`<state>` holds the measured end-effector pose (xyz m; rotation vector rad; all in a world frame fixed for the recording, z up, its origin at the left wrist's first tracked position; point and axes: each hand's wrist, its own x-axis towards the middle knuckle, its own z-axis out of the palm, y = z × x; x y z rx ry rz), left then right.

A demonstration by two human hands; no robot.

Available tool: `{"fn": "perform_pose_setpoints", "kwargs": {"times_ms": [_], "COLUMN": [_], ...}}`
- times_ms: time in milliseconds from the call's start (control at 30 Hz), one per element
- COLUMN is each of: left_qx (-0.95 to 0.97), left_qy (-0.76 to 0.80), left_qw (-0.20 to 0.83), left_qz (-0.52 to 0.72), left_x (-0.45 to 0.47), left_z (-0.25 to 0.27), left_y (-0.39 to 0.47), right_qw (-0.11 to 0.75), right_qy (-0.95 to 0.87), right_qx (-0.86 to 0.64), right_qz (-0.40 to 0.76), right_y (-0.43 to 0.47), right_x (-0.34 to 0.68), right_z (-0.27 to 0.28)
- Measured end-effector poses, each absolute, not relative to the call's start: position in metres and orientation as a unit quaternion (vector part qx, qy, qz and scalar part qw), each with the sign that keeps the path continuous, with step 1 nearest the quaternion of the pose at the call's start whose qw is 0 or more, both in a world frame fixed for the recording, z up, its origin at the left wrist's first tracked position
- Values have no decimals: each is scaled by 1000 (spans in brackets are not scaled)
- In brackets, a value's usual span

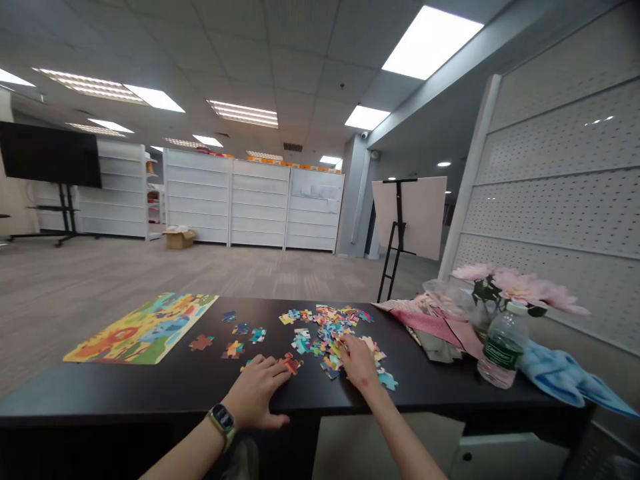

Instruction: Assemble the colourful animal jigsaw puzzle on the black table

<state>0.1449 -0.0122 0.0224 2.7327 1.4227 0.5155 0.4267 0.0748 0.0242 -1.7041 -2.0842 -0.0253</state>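
My left hand (260,389), with a watch (221,419) on its wrist, lies near the table's front edge, fingers spread. Its fingertips are beside a red puzzle piece (292,364), and another piece is partly hidden behind them. Over the right part of a heap of colourful puzzle pieces (333,321), my right hand (358,360) has its fingers curled down among the pieces. Whether a piece is between those fingers is hidden. Several single pieces lie left of the heap, among them an orange one (233,349), a brown one (201,343) and a teal one (257,335).
A bright picture sheet (145,330) lies at the dark table's (187,387) left. At the right stand a water bottle (504,347) and pink flowers (520,285), with a pink wrapped bundle (440,323) and a blue cloth (565,373) beside them. An easel (399,233) stands behind.
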Motion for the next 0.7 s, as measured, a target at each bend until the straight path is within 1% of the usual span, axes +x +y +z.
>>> {"fn": "perform_pose_setpoints", "kwargs": {"times_ms": [167,267,333,467,533,600,700], "left_qx": [870,867,864,858,859,860,858], "left_qy": [463,467,472,483,483,482,486], "left_qw": [7,19,29,44,46,47,48], "left_qz": [167,172,172,166,163,161,156], "left_x": [145,144,144,145,146,147,148], "left_z": [20,19,21,24,26,28,34], "left_y": [-11,-10,-9,-8,-9,-11,-13], "right_qw": [239,235,229,194,175,176,203], "right_qy": [-710,-710,-734,-837,-861,-850,-815], "right_qx": [-663,-663,-639,-511,-477,-497,-542], "right_qz": [-19,-28,-33,-21,-6,-2,-14], "right_y": [98,105,107,105,104,103,104], "right_x": [446,458,460,446,437,434,439], "right_z": [15,17,23,30,28,23,17]}}
